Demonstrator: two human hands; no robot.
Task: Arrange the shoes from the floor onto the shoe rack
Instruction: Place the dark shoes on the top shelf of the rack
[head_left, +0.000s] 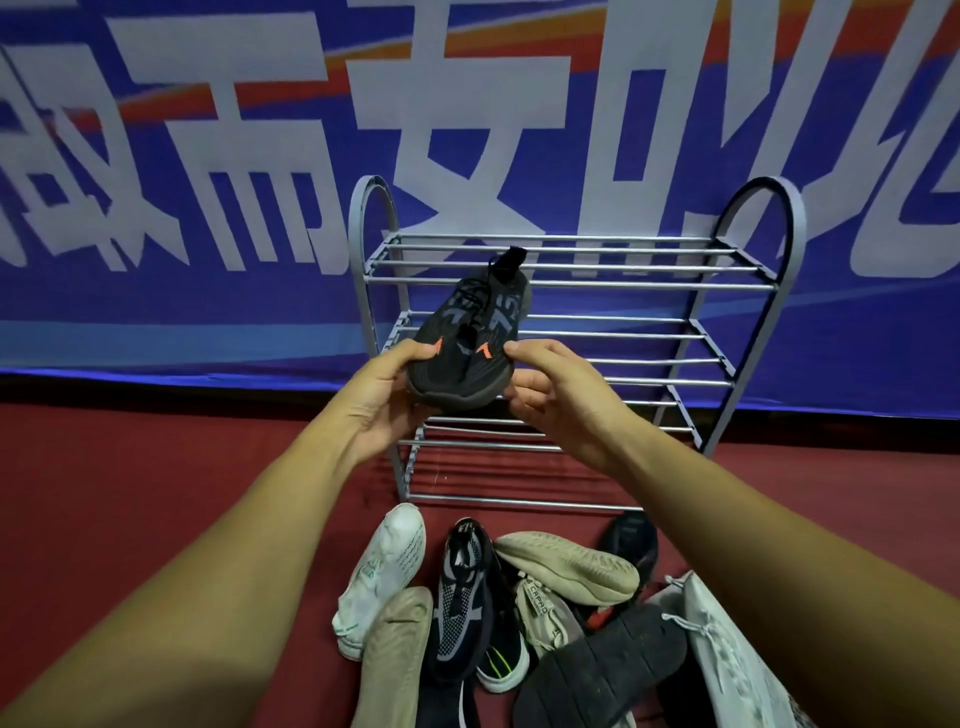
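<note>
One shoe (467, 343) in left hand (384, 402), right hand (561, 402).

A black sneaker (467, 343) is marked with two orange chevrons and pale grey lettering along its side. The shoe rack (571, 280) is finished in silver-grey. A blue banner (208, 301) is printed with large white characters and crossed by an orange-red band. The floor (156, 493) is covered in dark red. A white shoe (382, 577) is trimmed with what appears to be teal, a black shoe (462, 597) is patterned with grey mesh panels, and a beige sole (569, 569) is ribbed with wavy ridges
</note>
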